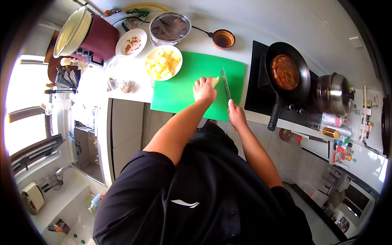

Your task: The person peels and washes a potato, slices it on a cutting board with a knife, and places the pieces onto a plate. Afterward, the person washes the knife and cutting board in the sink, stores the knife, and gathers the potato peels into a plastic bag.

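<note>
On the green cutting board (175,94), my left hand (204,90) has its fingers curled over a pale yellow piece of food (215,82), which looks like peeled vegetable; only its right end shows. My right hand (237,114) grips the handle of a kitchen knife (226,83). The blade points away from me, just right of the piece and apart from it. At the board's far left corner, a white bowl (180,70) holds many pale yellow chunks.
Right of the board, a black wok (303,75) with reddish food sits on the cooktop beside a steel pot (332,94). Behind stand an orange-rimmed bowl (223,39), a covered steel bowl (169,27) and a white bowl (143,37) with brown bits. Knives (67,77) stand at left.
</note>
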Demonstrator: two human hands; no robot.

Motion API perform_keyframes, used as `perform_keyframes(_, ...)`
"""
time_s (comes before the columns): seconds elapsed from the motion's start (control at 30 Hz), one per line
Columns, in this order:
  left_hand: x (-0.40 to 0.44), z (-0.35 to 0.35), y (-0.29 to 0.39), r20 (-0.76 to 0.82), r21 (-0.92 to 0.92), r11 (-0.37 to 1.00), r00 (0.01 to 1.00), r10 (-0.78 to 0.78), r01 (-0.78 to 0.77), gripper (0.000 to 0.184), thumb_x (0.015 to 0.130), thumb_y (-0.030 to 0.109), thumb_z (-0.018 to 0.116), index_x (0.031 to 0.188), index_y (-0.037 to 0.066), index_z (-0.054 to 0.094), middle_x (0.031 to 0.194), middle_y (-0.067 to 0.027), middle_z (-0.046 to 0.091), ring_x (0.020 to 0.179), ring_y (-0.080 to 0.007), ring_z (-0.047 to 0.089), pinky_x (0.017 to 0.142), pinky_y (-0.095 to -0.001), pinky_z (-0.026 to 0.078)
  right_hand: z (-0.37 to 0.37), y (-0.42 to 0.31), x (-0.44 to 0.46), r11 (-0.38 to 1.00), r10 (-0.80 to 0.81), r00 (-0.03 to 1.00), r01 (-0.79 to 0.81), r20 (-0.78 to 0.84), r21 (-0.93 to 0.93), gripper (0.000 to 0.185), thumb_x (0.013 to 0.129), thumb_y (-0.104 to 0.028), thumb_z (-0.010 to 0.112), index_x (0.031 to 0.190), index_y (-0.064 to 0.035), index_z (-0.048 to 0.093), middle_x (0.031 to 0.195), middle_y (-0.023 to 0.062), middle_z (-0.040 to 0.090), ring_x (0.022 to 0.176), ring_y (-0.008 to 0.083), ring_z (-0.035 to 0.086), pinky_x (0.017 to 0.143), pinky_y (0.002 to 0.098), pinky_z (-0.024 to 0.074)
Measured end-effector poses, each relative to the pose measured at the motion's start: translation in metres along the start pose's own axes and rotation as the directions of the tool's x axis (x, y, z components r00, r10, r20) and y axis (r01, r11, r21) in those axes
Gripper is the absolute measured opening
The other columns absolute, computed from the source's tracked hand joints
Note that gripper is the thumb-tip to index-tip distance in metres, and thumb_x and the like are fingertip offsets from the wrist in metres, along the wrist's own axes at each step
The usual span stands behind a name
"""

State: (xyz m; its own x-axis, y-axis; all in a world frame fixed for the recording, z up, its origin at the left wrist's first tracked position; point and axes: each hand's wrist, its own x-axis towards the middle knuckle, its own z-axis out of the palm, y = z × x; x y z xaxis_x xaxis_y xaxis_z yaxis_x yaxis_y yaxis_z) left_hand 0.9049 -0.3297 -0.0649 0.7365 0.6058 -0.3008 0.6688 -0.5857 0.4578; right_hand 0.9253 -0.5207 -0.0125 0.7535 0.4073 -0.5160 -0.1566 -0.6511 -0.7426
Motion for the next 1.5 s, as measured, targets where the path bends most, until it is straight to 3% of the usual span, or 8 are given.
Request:
perform_keyframes(0.2,-0.002,-0.022,-0.039,-0.018,0.088,0.928,0.931,0.364,-0.362,0.055,0.083,0.010,0.066,0.137,0.021,0.062,0.139,-0.0051,0.055,0.133,-0.0321,0.047,0.110,-0.0454,0.043,0.038,0.014,0.026,0.983,-0.070,0.981,0.038,-0.178,-0.181,0.066,0.107,-0.060,0.037,0.091,-0.0012,0.062,0.077,0.0131,0.066,0.078,0.0295,0.068,0.072,0.0441,0.0520)
perform_keyframes(0.37,0.001,-0.015,-0.051,-0.099,-0.035,0.903,0.901,0.422,-0.427,0.051,0.083,0.013,0.067,0.134,0.019,0.064,0.136,-0.0063,0.058,0.131,-0.0336,0.049,0.111,-0.0461,0.043,0.056,0.004,0.025,1.000,0.006,1.000,-0.006,-0.011,-0.002,0.068,0.107,-0.063,0.033,0.082,-0.0049,0.057,0.057,0.0075,0.053,0.044,0.0226,0.055,0.048,0.0400,0.0454)
perform_keyframes(0.6,-0.005,-0.030,-0.060,-0.163,0.003,0.921,0.908,0.385,-0.390,0.049,0.083,0.018,0.071,0.132,0.016,0.065,0.131,-0.0066,0.061,0.126,-0.0336,0.052,0.108,-0.0468,0.045,0.051,-0.005,0.011,0.997,-0.076,0.996,0.074,-0.053,-0.035,0.068,0.108,-0.062,0.033,0.079,-0.0055,0.056,0.058,0.0062,0.052,0.049,0.0216,0.054,0.051,0.0400,0.0440)
perform_keyframes(0.97,0.001,-0.024,-0.074,-0.139,-0.044,0.923,0.918,0.373,-0.382,0.043,0.083,0.020,0.075,0.126,0.017,0.069,0.126,-0.0058,0.063,0.118,-0.0329,0.057,0.104,-0.0443,0.047,0.095,-0.022,0.028,0.982,-0.072,0.993,0.053,-0.098,-0.182,0.070,0.107,-0.060,0.032,0.103,-0.0002,0.068,0.104,0.0302,0.070,0.102,0.0490,0.065,0.088,0.0569,0.0501)
perform_keyframes(1.13,0.000,-0.028,-0.084,-0.198,-0.083,0.918,0.909,0.367,-0.389,0.043,0.082,0.019,0.075,0.125,0.015,0.069,0.124,-0.0090,0.064,0.118,-0.0351,0.057,0.105,-0.0441,0.046,0.080,-0.023,0.029,0.997,0.060,0.998,-0.062,-0.031,-0.048,0.072,0.107,-0.061,0.032,0.098,0.0007,0.068,0.097,0.0264,0.071,0.096,0.0473,0.067,0.084,0.0535,0.0511)
perform_keyframes(1.27,0.004,-0.030,-0.097,-0.189,-0.127,0.901,0.902,0.389,-0.415,0.039,0.082,0.018,0.075,0.120,0.013,0.071,0.120,-0.0107,0.065,0.115,-0.0361,0.058,0.104,-0.0441,0.047,0.072,-0.025,0.005,0.995,-0.083,0.995,0.079,-0.063,-0.062,0.068,0.107,-0.063,0.035,0.079,-0.0050,0.057,0.061,0.0052,0.055,0.058,0.0209,0.057,0.059,0.0393,0.0456)
perform_keyframes(1.33,0.005,-0.030,-0.096,-0.181,-0.136,0.901,0.905,0.385,-0.411,0.036,0.082,0.017,0.075,0.118,0.012,0.072,0.118,-0.0107,0.065,0.113,-0.0356,0.058,0.102,-0.0439,0.048,0.069,-0.034,-0.004,0.997,0.032,0.999,-0.028,0.044,-0.075,0.070,0.107,-0.060,0.034,0.092,-0.0004,0.067,0.089,0.0229,0.071,0.090,0.0435,0.068,0.080,0.0521,0.0511)
perform_keyframes(1.5,0.002,-0.027,-0.098,-0.193,-0.143,0.899,0.903,0.384,-0.413,0.031,0.083,0.016,0.076,0.113,0.011,0.074,0.116,-0.0104,0.066,0.110,-0.0344,0.060,0.099,-0.0437,0.050,0.097,-0.023,0.011,0.984,0.131,0.990,-0.122,0.061,-0.127,0.069,0.108,-0.058,0.033,0.096,0.0001,0.069,0.095,0.0259,0.071,0.094,0.0470,0.068,0.083,0.0539,0.0515)
